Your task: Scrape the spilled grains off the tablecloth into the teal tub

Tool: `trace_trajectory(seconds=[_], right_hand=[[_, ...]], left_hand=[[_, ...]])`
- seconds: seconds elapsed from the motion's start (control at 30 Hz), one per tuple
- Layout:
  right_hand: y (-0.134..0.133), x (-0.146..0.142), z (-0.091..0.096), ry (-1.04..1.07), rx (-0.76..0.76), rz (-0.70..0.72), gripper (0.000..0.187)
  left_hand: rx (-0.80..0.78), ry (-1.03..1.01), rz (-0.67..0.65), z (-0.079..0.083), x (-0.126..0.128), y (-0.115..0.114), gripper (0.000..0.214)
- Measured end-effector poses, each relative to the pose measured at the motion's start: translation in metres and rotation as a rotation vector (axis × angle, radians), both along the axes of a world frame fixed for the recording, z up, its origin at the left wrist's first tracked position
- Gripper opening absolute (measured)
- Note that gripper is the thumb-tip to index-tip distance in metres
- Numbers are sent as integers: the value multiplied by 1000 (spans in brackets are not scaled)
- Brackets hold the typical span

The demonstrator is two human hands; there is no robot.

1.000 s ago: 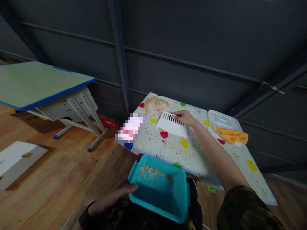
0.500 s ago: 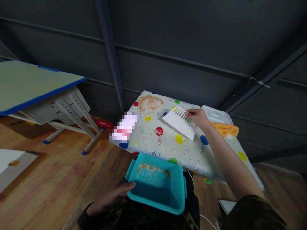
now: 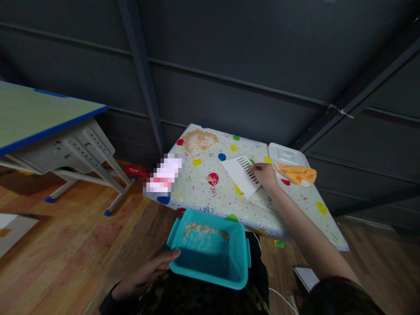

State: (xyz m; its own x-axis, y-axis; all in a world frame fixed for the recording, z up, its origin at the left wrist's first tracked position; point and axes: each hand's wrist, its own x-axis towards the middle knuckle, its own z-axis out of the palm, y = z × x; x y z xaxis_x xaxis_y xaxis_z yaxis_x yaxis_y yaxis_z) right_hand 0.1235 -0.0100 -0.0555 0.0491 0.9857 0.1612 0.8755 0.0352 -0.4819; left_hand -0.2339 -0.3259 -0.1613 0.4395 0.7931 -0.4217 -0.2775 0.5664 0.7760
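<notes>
My left hand (image 3: 154, 267) grips the left side of a teal plastic tub (image 3: 210, 263), its thumb over the rim. Beans and white grains lie along the far side of the tub's floor; it sits at my lap, by the table's front edge. Over the table, my right hand (image 3: 265, 176) pinches a flat white slotted scraper (image 3: 236, 171) at its slotted edge. The scraper's plain edge faces left and toward me. A spread of beans and white grains (image 3: 201, 142) lies at the table's back left, apart from the scraper. Several grains lie on a red dot left of it.
A patterned cloth covers the table (image 3: 187, 186). A clear lid (image 3: 287, 154) and an orange cloth (image 3: 297, 173) lie at its back right. A blurred-out phone-like object (image 3: 164, 175) is at the left edge. A desk (image 3: 49, 113) stands left; a dark wall (image 3: 229, 57) rises behind.
My right hand has brought the scraper slightly toward me and turned it, its plain edge now facing more to the left. The view has shifted slightly; my left hand still holds the tub.
</notes>
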Motion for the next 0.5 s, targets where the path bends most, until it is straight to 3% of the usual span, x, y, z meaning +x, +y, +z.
trace_trajectory(seconds=[0.1, 0.23, 0.5], right_hand=[[4, -15, -1, 4, -1, 63, 32], [6, -34, -1, 27, 3, 163, 30], [-1, -62, 1, 77, -13, 293, 30]], left_hand=[[-4, 75, 8, 25, 9, 5, 47], [-157, 15, -3, 49, 19, 14, 43], [-147, -24, 1, 63, 23, 19, 42]])
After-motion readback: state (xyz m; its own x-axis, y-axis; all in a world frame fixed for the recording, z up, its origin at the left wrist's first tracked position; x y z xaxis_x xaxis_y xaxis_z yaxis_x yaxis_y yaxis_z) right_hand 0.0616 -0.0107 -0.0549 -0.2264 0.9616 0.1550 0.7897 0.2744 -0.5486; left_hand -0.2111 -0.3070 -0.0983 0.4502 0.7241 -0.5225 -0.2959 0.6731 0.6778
